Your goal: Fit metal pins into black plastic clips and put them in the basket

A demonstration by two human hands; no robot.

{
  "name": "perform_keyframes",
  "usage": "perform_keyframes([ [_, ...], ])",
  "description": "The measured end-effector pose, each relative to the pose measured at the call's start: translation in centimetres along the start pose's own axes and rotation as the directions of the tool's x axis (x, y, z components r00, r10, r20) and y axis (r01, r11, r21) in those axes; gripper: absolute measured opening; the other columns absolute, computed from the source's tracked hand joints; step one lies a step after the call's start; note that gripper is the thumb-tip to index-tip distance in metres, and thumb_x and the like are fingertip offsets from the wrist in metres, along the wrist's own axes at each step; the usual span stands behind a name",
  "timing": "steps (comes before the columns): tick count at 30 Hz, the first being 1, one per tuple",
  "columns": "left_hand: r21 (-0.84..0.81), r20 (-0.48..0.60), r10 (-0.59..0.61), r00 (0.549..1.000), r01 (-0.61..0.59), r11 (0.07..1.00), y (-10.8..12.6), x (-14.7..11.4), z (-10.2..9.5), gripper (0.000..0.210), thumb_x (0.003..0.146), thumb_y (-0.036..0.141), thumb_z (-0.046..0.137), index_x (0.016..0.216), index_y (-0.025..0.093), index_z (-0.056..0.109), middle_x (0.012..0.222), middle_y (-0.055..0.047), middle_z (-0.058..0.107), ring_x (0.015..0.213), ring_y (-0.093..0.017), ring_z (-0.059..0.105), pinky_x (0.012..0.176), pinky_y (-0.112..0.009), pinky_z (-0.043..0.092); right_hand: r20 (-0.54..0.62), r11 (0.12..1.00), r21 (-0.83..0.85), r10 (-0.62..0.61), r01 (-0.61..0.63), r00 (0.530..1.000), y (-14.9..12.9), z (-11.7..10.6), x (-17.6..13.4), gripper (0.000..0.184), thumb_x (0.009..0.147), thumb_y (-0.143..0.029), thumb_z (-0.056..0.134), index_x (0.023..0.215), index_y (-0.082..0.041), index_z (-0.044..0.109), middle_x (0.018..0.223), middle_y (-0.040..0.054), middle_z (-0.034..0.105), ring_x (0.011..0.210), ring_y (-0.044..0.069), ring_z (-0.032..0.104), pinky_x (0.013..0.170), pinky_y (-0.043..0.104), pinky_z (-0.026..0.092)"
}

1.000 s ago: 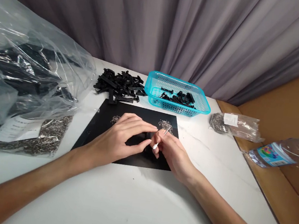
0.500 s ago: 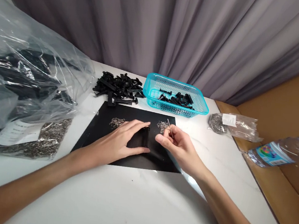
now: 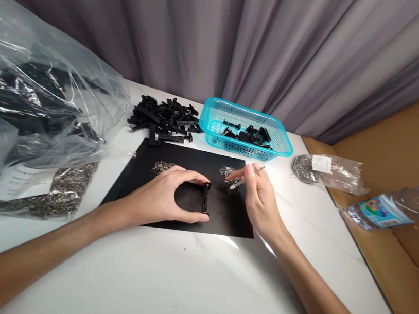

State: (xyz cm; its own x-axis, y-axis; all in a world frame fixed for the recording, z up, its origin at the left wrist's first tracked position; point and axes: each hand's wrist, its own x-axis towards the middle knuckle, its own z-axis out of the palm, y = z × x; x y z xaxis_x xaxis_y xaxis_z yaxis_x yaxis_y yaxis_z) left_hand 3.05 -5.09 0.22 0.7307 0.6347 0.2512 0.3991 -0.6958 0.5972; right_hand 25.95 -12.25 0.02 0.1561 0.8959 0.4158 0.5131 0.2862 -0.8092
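While the left hand (image 3: 163, 192) pinches a black part (image 3: 206, 198) over the mat (image 3: 225, 224), the right hand (image 3: 261, 200), gripping a stick (image 3: 242, 182), should touch the mat's far-right metal bits (image 3: 226, 171) lightly.

The thin tool (image 3: 237, 184) is partly hidden.

The single camera is worn on the person's head and looks forward and down over the white table (image 3: 169, 276). It sits near the work, with the left hand (image 3: 163, 192) and right hand (image 3: 264, 198) around mid-frame. Its wide view reaches the grey curtain (image 3: 172, 32) at the back
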Motion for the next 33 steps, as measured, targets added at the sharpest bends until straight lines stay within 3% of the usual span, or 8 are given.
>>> perform_keyframes([
  [4, 0.055, 0.005, 0.004, 1.000, -0.004, 0.999, -0.1, 0.0, 0.0, 0.062, 0.065, 0.063, 0.087, 0.115, 0.028, 0.074, 0.112, -0.004, 0.078, 0.119, -0.032, 0.059, 0.105, -0.050, 0.048, 0.130, 0.962, 0.247, 0.083, -0.113, 0.988, 0.4, 0.7, -0.2, 0.038, 0.103, -0.053, 0.054, 0.093, -0.021, 0.071, 0.085, 0.0039, 0.066, 0.067, 0.015, 0.057, 0.065, 0.032, 0.048],
  [6, 0.050, 0.002, 0.002, 1.000, -0.002, 0.999, -0.2, 0.0, 0.1, 0.063, 0.065, 0.063, 0.087, 0.115, 0.027, 0.074, 0.111, -0.004, 0.078, 0.119, -0.032, 0.058, 0.105, -0.049, 0.047, 0.154, 0.927, 0.352, 0.081, -0.132, 0.985, 0.6, 1.0, -0.2, 0.033, 0.099, -0.051, 0.063, 0.091, -0.020, 0.070, 0.090, 0.0046, 0.069, 0.069, 0.015, 0.061, 0.065, 0.031, 0.052],
  [10, 0.036, -0.009, -0.008, 1.000, 0.008, 0.999, -0.3, 0.0, 0.3, 0.064, 0.063, 0.062, 0.088, 0.115, 0.026, 0.074, 0.109, -0.005, 0.078, 0.117, -0.032, 0.058, 0.102, -0.048, 0.048, 0.178, 0.903, 0.401, 0.088, -0.154, 0.980, 0.7, 1.6, -0.2, 0.031, 0.097, -0.050, 0.067, 0.091, -0.019, 0.070, 0.087, 0.0041, 0.070, 0.069, 0.014, 0.064, 0.068, 0.031, 0.055],
  [26, 0.032, 0.005, 0.013, 1.000, -0.013, 0.999, -0.2, 0.0, 0.3, 0.058, 0.063, 0.061, 0.088, 0.109, 0.027, 0.076, 0.114, -0.004, 0.077, 0.118, -0.034, 0.054, 0.103, -0.051, 0.049, 0.237, 0.900, 0.394, 0.099, -0.189, 0.966, 0.4, 2.2, -0.4, 0.037, 0.094, -0.055, 0.067, 0.088, -0.019, 0.072, 0.084, 0.0054, 0.071, 0.069, 0.017, 0.065, 0.068, 0.035, 0.055],
  [28, 0.047, 0.000, 0.027, 1.000, -0.027, 0.999, -0.2, -0.2, 0.3, 0.060, 0.064, 0.060, 0.088, 0.112, 0.027, 0.075, 0.114, -0.004, 0.077, 0.117, -0.034, 0.054, 0.104, -0.051, 0.049, 0.192, 0.937, 0.323, 0.074, -0.134, 0.979, 0.1, 2.0, -0.5, 0.038, 0.098, -0.054, 0.063, 0.082, -0.020, 0.071, 0.090, 0.0070, 0.070, 0.079, 0.019, 0.065, 0.077, 0.036, 0.053],
  [31, 0.095, -0.029, 0.052, 0.998, -0.049, 0.994, -0.2, -0.3, 0.0, 0.063, 0.070, 0.058, 0.086, 0.121, 0.025, 0.070, 0.115, -0.005, 0.075, 0.116, -0.032, 0.055, 0.104, -0.049, 0.048, 0.014, 0.980, 0.195, 0.029, -0.031, 0.999, -0.9, 1.8, -1.0, 0.039, 0.108, -0.048, 0.046, 0.084, -0.023, 0.065, 0.099, 0.0077, 0.063, 0.096, 0.021, 0.060, 0.091, 0.038, 0.046],
  [33, 0.128, -0.068, 0.054, 0.996, -0.045, 0.991, -0.2, -0.4, -0.3, 0.063, 0.075, 0.057, 0.083, 0.127, 0.024, 0.066, 0.116, -0.006, 0.074, 0.114, -0.031, 0.056, 0.103, -0.049, 0.047, -0.013, 0.990, 0.138, 0.038, -0.036, 0.999, -1.7, 2.1, -1.6, 0.037, 0.111, -0.045, 0.037, 0.091, -0.024, 0.059, 0.094, 0.0051, 0.059, 0.090, 0.020, 0.057, 0.086, 0.036, 0.045],
])
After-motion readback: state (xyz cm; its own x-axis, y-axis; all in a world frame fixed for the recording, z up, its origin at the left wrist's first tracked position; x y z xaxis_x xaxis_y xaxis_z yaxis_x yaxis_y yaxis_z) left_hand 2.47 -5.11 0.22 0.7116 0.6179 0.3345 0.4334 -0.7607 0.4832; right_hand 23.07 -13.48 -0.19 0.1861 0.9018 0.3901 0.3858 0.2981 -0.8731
